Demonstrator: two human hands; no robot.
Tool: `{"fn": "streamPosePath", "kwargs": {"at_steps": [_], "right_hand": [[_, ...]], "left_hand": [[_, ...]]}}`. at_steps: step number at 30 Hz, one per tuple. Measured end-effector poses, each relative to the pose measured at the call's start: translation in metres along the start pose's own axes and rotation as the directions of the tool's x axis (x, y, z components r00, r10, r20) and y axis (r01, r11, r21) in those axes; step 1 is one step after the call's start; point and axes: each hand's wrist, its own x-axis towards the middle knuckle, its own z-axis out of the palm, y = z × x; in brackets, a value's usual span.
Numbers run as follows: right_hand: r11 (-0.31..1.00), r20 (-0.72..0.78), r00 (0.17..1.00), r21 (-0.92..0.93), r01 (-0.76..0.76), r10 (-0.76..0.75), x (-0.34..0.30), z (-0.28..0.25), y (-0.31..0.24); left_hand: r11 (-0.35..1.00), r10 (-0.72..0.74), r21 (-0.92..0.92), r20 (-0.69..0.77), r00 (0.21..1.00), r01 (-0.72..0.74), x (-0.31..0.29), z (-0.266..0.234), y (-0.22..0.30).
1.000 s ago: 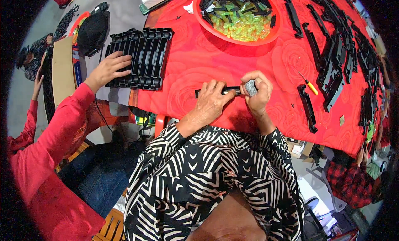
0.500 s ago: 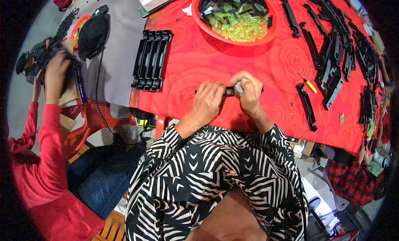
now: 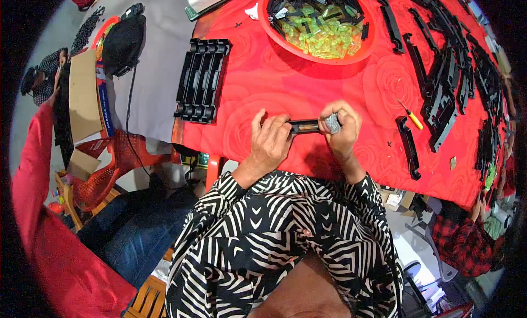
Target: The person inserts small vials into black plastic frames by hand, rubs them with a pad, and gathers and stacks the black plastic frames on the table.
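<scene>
Near the close edge of the red cloth (image 3: 324, 87), we have one black strip (image 3: 304, 127) lying crosswise; our left hand (image 3: 270, 145) covers its left end, fingers partly spread and bent, likely to stop it sliding; we can't tell whether they pinch or only press; our right hand (image 3: 345, 130) is closed in a fist round a grey textured grip (image 3: 332, 123) at the strip's right end, probably for firm force; what's under that fist is hidden from us; up left we see a row of black strips (image 3: 203, 79) squared side by side, presumably to save room; red basin (image 3: 371, 46) of yellow-green bits (image 3: 324, 37) sits beyond our hands, off the work spot; yellow-handled tool (image 3: 414, 119) lies just beside a loose strip (image 3: 408, 148), seemingly parked; jumbled pile of strips (image 3: 442, 93) further right.
</scene>
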Motion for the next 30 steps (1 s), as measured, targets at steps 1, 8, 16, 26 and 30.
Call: {"fn": "streamPosePath", "kwargs": {"at_steps": [1, 8, 16, 26, 30], "right_hand": [[0.994, -0.018, 1.000, -0.112, -0.013, 0.011, -0.002, 0.001, 0.000], [0.914, 0.055, 0.998, -0.404, 0.033, -0.012, -0.003, 0.005, -0.002], [0.999, -0.117, 0.993, -0.033, -0.023, 0.019, -0.005, 0.003, -0.015], [0.976, -0.106, 0.971, -0.037, 0.214, -0.216, -0.013, -0.018, -0.054], [0.980, -0.128, 0.977, -0.122, 0.157, -0.173, -0.016, -0.020, -0.056]], "left_hand": [[1.000, -0.011, -0.007, -0.004, 1.000, 0.011, 0.000, 0.000, 0.000], [0.997, -0.025, -0.067, 0.011, 1.000, 0.026, -0.003, 0.003, -0.004], [0.999, -0.014, -0.050, 0.027, 1.000, 0.016, -0.003, 0.002, -0.003], [1.000, -0.016, -0.017, 0.024, 1.000, 0.016, -0.001, 0.000, -0.002], [0.997, -0.018, -0.068, 0.071, 0.997, 0.023, 0.001, -0.002, -0.005]]}}
